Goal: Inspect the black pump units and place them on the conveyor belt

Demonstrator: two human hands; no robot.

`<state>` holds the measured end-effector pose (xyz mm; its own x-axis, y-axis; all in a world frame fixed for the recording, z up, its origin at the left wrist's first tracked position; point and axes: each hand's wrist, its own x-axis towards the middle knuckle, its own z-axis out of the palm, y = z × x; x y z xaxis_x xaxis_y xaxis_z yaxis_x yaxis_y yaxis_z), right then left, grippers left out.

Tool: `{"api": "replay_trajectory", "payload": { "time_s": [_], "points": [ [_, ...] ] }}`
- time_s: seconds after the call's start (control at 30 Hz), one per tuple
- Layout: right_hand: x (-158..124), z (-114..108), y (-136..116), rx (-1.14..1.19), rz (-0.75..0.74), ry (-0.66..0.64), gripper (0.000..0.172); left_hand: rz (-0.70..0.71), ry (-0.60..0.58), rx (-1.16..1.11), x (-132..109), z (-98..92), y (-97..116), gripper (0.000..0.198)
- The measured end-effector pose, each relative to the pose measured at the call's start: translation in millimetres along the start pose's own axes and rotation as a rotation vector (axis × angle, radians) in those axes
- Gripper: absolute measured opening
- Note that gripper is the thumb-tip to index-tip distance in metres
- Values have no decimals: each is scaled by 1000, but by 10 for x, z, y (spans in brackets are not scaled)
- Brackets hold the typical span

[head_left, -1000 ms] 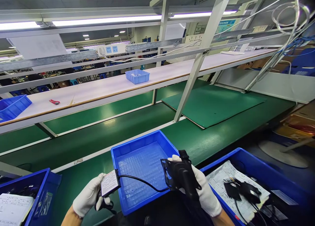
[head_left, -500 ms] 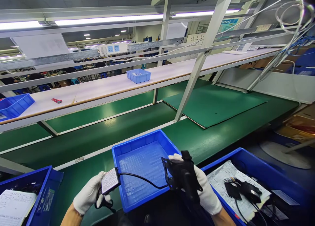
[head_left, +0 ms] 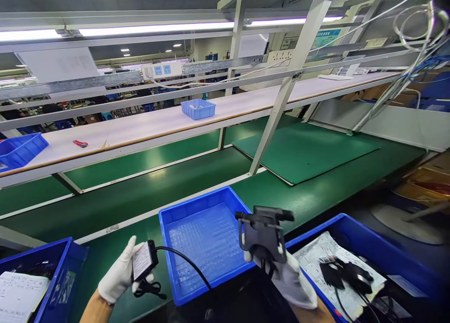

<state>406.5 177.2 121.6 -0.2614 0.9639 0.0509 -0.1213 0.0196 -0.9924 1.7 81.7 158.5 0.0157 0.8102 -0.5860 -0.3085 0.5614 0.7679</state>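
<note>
My left hand (head_left: pixel 117 274), in a white glove, grips a small black box with a white printed label (head_left: pixel 142 262). A black cable (head_left: pixel 186 258) runs from the box toward the right, and a bundled cord (head_left: pixel 150 289) hangs beneath it. My gloved right hand (head_left: pixel 293 278) is closed on a black plastic bracket-like device (head_left: pixel 263 234) with a frame and a bar on top; its fingers are partly hidden behind it. Between and beyond my hands lies a shallow blue tray (head_left: pixel 168 238) on the green bench. The device is held over the tray's right edge.
A blue bin (head_left: pixel 355 222) at right holds printed paper and black cabled devices. Another blue bin (head_left: pixel 66 266) with papers stands at left. A slanted metal post (head_left: pixel 272 121) rises behind the tray. On the shelf sit a small blue basket (head_left: pixel 198 109) and a red-handled tool (head_left: pixel 80 144).
My right hand has turned the black device, so its frame and top bar now show. My left hand has shifted slightly left and down, tilting the labelled box.
</note>
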Motion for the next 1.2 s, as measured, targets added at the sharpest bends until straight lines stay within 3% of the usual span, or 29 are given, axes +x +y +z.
{"api": "replay_trajectory", "payload": {
  "time_s": [0.07, 0.17, 0.3, 0.43, 0.57, 0.73, 0.8, 0.87, 0.93, 1.03, 1.1, 1.2],
  "points": [
    [48, 22, -86, 19, 81, -29, 67, 13, -1, -18, -30, -48, 81, 76],
    [220, 129, -282, -176, 179, -79, 70, -11, -73, -19, -59, -172, 229, 83],
    [538, 373, -382, -462, 183, -42, 52, -57, -175, -23, -57, -332, 486, 88],
    [839, 538, -133, -712, 230, -3, 49, 4, -109, 70, 48, -430, 758, 93],
    [1302, 630, 278, -736, 236, -42, 54, 7, -172, 86, 411, -716, 1026, 105],
    [2333, 954, 692, -781, 237, -118, 61, -45, -256, 115, 1311, -1357, 1376, 112],
    [2891, 1128, 833, -881, 283, -86, 58, -59, -207, 169, 1839, -1575, 1547, 99],
    [3485, 1289, 984, -929, 314, 4, 52, -17, -131, 228, 2442, -1713, 1736, 74],
    [4039, 1436, 1160, -950, 336, 96, 45, 65, -71, 269, 3060, -1747, 1910, 51],
    [4642, 1682, 1485, -937, 350, 223, 36, 173, 18, 320, 3852, -1630, 2023, 45],
    [4845, 1890, 1735, -905, 341, 285, 30, 199, 67, 369, 4204, -1506, 1947, 46],
    [4894, 2227, 2113, -846, 309, 345, 25, 163, 107, 479, 4422, -1386, 1667, 47]
  ]
}}
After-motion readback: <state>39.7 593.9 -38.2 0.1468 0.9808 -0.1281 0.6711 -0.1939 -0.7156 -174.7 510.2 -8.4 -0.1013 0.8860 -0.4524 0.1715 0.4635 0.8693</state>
